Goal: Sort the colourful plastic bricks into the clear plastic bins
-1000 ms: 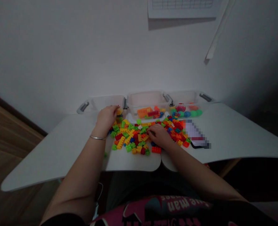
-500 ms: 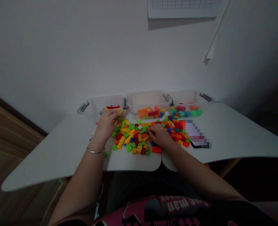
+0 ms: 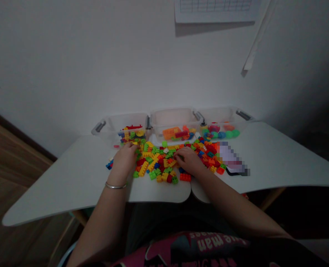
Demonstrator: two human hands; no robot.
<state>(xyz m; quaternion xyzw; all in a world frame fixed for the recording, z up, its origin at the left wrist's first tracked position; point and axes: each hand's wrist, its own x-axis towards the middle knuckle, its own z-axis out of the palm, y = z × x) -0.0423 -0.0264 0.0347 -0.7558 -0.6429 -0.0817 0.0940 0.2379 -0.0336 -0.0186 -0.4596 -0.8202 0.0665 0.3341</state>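
A loose pile of plastic building bricks (image 3: 153,163), in red, yellow, green, orange and blue, lies on the white table. My left hand (image 3: 124,159), with a silver bangle at the wrist, is at the pile's left edge. Its fingers point down and forward, their tips partly hidden among green and yellow bricks. Over the middle right of the pile rests my right hand (image 3: 189,159). Its fingers are curled, with thumb and forefinger close together; whatever is between them is too small to name. A red brick (image 3: 185,177) lies just below this hand.
Behind the pile stand three clear boxes: a left box (image 3: 119,120) with mixed pieces, a middle box (image 3: 178,115) with orange and red pieces, and a right box (image 3: 217,113) with round pieces. A blurred phone-like object (image 3: 232,157) lies right. The white table (image 3: 69,167) has rounded front corners.
My left hand has drawn back from the front of the left box, down toward me, uncovering the pieces there. My right hand has stayed almost in place.
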